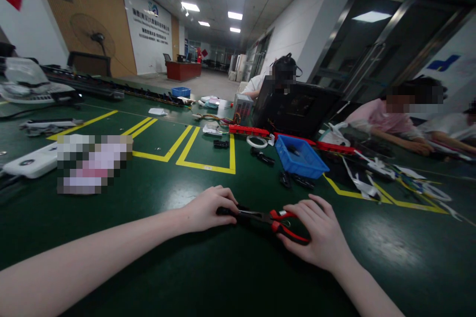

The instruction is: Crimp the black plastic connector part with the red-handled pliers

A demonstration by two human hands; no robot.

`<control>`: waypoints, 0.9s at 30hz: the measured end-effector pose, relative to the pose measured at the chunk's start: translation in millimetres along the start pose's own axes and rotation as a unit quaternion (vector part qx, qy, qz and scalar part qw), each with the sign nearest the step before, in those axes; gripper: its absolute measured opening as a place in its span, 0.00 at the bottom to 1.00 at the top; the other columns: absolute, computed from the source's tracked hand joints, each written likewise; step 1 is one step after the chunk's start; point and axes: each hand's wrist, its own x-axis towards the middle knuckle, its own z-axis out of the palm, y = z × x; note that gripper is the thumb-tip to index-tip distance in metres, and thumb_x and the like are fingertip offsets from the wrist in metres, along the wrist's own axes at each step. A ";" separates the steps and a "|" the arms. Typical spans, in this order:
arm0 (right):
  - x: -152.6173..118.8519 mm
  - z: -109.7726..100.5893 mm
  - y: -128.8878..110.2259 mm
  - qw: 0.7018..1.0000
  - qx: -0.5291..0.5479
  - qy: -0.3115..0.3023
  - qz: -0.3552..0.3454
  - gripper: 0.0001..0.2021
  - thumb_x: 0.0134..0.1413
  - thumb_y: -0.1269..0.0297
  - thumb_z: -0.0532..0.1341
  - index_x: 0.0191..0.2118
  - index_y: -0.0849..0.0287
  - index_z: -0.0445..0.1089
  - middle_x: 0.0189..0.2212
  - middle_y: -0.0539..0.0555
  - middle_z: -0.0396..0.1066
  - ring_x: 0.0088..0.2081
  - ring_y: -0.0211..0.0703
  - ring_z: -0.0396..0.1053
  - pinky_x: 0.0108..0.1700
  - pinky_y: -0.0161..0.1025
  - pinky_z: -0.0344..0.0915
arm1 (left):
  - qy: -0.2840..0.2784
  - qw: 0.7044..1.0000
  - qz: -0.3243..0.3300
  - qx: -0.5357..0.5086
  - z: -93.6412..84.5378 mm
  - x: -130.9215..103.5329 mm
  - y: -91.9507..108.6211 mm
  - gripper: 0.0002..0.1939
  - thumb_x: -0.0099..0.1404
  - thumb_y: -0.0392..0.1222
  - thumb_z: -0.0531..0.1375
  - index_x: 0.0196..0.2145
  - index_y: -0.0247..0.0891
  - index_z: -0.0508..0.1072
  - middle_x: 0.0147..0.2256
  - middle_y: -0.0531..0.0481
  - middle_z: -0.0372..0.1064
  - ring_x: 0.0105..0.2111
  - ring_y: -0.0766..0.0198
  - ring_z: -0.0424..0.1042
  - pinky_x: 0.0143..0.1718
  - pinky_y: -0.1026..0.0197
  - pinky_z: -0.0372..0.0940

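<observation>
My right hand (316,230) grips the red-and-black handles of a pair of long-nose pliers (266,216), its fingers on one handle and the thumb by the other. The handles are spread a little, and the jaws point left. Between the fingers and thumb of my left hand (213,208) is a small black part (224,211), mostly covered by the fingers. The plier tips reach this part; whether they grip it cannot be made out. Both hands are low over the green table (238,277).
A blue tray (301,156) stands beyond my right hand, with black pieces (297,181) in front of it. Further back are a white tape ring (256,142), red strips (248,131) and a black computer case (297,109). A white device (40,158) lies left. Other people sit opposite.
</observation>
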 end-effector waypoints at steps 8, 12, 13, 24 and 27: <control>0.9 0.8 -4.2 1.000 0.000 0.006 -0.005 0.18 0.49 0.56 0.65 0.45 0.59 0.67 0.36 0.55 0.75 0.38 0.49 0.72 0.56 0.55 0.57 | 0.002 1.000 0.001 0.003 -1.2 -0.2 2.1 0.09 0.64 0.39 0.65 0.43 0.41 0.78 0.45 0.47 0.71 0.45 0.57 0.70 0.46 0.54 0.64; 2.4 2.4 -9.6 1.000 -0.002 0.017 -0.002 0.18 0.49 0.56 0.65 0.45 0.59 0.67 0.36 0.55 0.75 0.39 0.49 0.71 0.55 0.55 0.57 | 0.005 1.000 -0.004 -0.009 -0.9 -0.5 1.3 0.09 0.63 0.39 0.65 0.42 0.40 0.78 0.45 0.47 0.71 0.45 0.57 0.70 0.47 0.54 0.64; 2.6 2.5 -10.3 1.000 -0.002 0.020 -0.001 0.18 0.49 0.56 0.65 0.44 0.59 0.68 0.36 0.55 0.75 0.39 0.49 0.71 0.55 0.55 0.57 | 0.005 1.000 -0.006 -0.012 -0.9 -0.5 1.2 0.09 0.63 0.39 0.65 0.42 0.40 0.78 0.45 0.47 0.71 0.45 0.57 0.70 0.46 0.54 0.64; 3.1 -1.8 -12.7 0.994 -0.062 0.086 -0.038 0.16 0.53 0.56 0.63 0.44 0.61 0.69 0.35 0.57 0.76 0.38 0.50 0.72 0.53 0.53 0.59 | 0.001 1.000 -0.002 -0.024 -2.1 0.2 2.1 0.08 0.65 0.39 0.64 0.43 0.40 0.78 0.44 0.48 0.72 0.44 0.58 0.70 0.46 0.56 0.64; 3.3 -1.7 -14.2 0.993 -0.064 0.086 -0.051 0.17 0.53 0.55 0.63 0.44 0.61 0.69 0.35 0.57 0.76 0.38 0.50 0.72 0.53 0.53 0.59 | 0.001 1.000 -0.010 -0.022 -2.6 0.1 2.9 0.09 0.64 0.39 0.64 0.43 0.41 0.78 0.44 0.48 0.72 0.44 0.58 0.70 0.46 0.56 0.64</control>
